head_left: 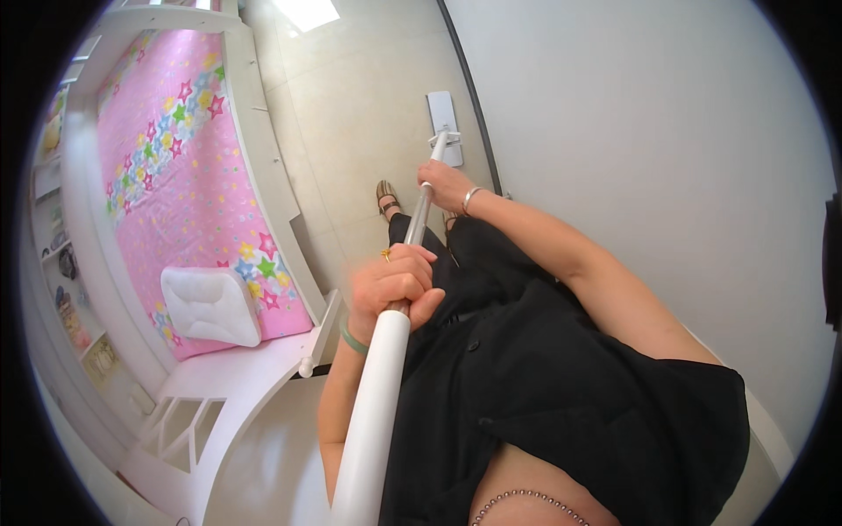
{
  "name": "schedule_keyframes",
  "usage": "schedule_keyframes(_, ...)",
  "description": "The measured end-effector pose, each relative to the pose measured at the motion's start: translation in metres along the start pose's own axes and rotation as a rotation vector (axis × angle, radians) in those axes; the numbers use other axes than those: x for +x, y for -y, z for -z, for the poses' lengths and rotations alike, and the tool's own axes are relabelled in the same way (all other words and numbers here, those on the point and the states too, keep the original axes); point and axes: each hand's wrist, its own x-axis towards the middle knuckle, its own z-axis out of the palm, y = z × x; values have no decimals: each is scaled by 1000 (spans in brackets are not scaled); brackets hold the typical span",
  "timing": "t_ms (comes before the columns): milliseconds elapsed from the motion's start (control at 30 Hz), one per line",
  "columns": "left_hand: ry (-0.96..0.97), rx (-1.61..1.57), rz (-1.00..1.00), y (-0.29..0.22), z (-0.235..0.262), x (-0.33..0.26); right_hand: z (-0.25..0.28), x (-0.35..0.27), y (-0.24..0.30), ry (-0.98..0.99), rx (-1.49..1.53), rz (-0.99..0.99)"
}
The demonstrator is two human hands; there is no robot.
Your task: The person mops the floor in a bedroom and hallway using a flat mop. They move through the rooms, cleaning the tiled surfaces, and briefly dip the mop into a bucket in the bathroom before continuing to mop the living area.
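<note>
Grey wall [631, 114] fills the right side of the view, meeting a pale tiled floor [351, 114] along a dark skirting line. Left of the floor strip: a white-framed bed [263, 167] with a pink cover [184, 184] printed with coloured stars; a white pillow [210, 305] lies at the near end of the cover. Shelving with small items runs along the far left, too blurred to identify. The person wears a black garment [544, 386] that occupies the lower centre and right. A long mop [395, 351] runs from the lower edge up toward the wall base: thick white upper grip, thinner metal shaft beyond it, and a flat white rectangular head [444, 118] resting on the floor just beside the skirting. Left hand [395, 285] is closed in a full fist around the pole where the white grip meets the metal shaft; a ring on one finger, a green bangle at the wrist. Right hand [445, 186] is further down the shaft, nearer the mop head, fingers curled around the metal; a silver bracelet at the wrist. Both hands grasp the same pole, well apart from each other. One sandalled foot [386, 197] stands on the tiles just left of the shaft, between the two hands in the picture.
</note>
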Motion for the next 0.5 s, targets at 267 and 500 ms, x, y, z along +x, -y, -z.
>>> schedule_keyframes(267,38,63,18,31,-13,-4,18,-15,-35,-74,-55,29)
schedule_keyframes(500,157,143,79,35,-11,4,16,-6,-34,157,-101,-182)
